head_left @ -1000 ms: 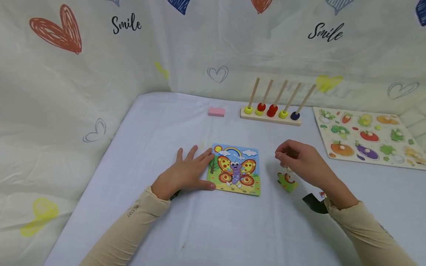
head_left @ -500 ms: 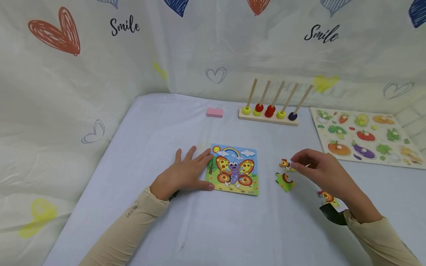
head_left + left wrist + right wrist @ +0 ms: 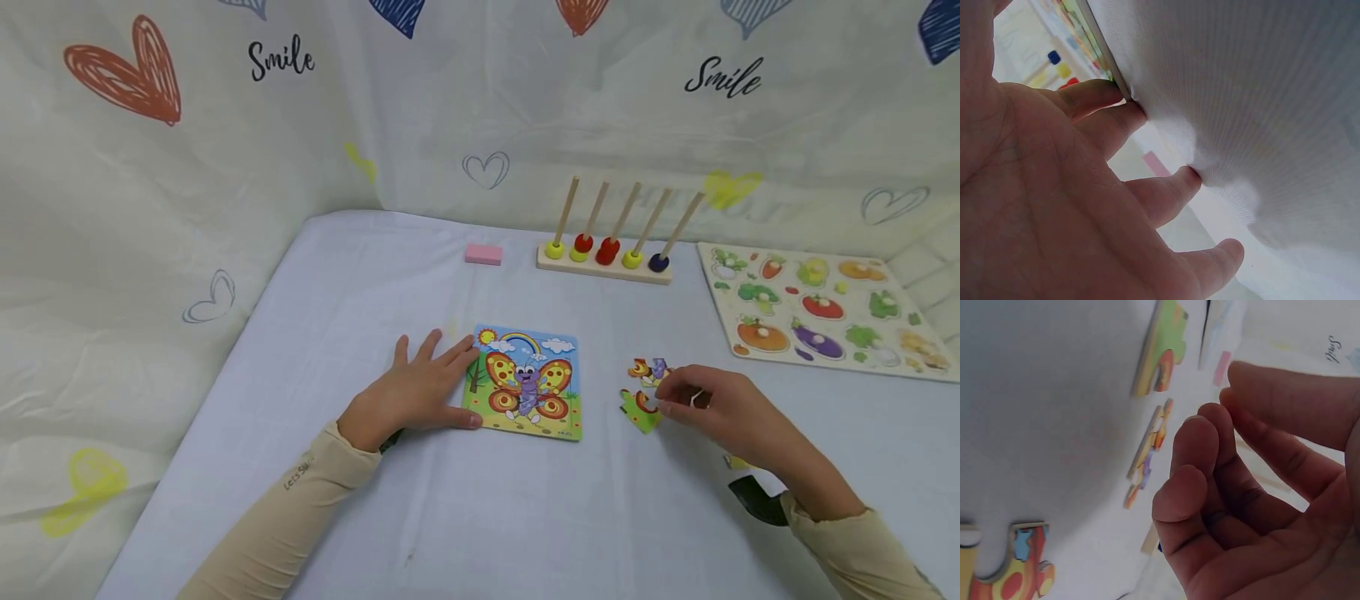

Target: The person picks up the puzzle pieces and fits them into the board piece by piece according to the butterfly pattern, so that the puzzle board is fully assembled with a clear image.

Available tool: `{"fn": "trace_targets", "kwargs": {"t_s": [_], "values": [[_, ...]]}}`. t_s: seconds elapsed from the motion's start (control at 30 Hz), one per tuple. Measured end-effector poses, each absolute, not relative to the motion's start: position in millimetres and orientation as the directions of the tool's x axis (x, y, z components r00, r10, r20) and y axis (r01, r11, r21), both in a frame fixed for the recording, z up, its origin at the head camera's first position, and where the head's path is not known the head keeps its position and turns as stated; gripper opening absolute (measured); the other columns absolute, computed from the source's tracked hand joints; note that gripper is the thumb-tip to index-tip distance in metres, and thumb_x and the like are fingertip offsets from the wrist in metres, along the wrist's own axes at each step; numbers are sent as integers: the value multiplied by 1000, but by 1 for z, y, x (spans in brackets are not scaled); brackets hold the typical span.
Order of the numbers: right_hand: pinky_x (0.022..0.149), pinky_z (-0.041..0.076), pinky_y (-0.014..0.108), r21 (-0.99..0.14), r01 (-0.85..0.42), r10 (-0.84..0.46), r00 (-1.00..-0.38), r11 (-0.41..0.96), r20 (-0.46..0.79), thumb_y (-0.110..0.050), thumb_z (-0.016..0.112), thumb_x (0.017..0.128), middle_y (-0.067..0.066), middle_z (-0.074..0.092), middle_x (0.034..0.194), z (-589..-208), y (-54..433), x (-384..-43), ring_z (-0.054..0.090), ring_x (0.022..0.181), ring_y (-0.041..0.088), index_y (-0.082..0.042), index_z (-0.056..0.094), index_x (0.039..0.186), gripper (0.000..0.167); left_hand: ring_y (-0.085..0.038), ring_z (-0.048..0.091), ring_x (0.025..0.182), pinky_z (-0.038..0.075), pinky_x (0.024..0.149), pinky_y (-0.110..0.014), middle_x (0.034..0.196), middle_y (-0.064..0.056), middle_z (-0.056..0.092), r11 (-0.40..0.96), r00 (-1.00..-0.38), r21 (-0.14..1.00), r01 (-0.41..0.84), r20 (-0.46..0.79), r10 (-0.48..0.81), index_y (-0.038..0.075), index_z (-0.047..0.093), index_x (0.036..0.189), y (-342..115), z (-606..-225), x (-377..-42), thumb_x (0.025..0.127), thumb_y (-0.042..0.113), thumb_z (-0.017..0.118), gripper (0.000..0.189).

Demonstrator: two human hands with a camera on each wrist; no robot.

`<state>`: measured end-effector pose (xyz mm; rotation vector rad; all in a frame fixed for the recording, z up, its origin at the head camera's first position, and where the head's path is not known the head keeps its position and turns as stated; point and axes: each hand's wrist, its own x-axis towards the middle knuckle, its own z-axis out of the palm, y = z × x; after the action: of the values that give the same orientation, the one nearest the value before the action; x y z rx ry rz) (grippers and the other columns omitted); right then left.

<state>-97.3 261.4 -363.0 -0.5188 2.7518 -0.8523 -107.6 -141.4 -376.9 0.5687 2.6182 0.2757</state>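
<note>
We find the butterfly board flat on the tabletop between the hands, with two loose pieces to its right: the green piece nearer the person, the orange-and-purple piece just beyond it. The left hand has its fingers spread, thumb and two fingertips at the board's left edge; we judge this sound for steadying it. The right hand is at the green piece, fingers loosely bent, thumb and forefinger tips close together; we see nothing between them and cannot confirm contact. In our judgement the piece, being thin, is best pinched by opposite edges, without nudging its neighbour. The right wrist view shows a further piece, cut by the frame. The abacus stands well apart.
</note>
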Motion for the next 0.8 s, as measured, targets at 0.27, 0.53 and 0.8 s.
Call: {"fn": "trace_targets", "kwargs": {"t_s": [0.27, 0.53, 0.8], "values": [[73, 50, 28, -538, -334, -458, -882, 774, -110, -10, 89, 89, -6, 61, 96, -373, 258, -98, 54, 89, 15, -15, 75, 103, 20, -45, 3, 162, 3, 120, -77, 180, 1, 13, 894, -815, 283, 348, -381, 437, 19, 27, 172, -142, -376, -107, 93, 65, 74, 102], [86, 51, 46, -483, -356, -470, -872, 800, -134, -9, 92, 84, 3, 59, 106, -380, 256, -100, 53, 102, 28, -11, 74, 100, 24, -45, 3, 162, 3, 120, -77, 180, 1, 12, 892, -813, 287, 351, -380, 442, 18, 27, 172, -142, -376, -107, 94, 65, 74, 102], [93, 45, 56, -470, -413, -498, -865, 780, -67, -5, 92, 83, 12, 59, 125, -380, 253, -98, 44, 117, 37, -15, 70, 89, 25, -45, 4, 162, 2, 121, -76, 180, 1, 11, 898, -813, 265, 352, -388, 434, 19, 26, 172, -141, -375, -107, 94, 66, 73, 103]]}}
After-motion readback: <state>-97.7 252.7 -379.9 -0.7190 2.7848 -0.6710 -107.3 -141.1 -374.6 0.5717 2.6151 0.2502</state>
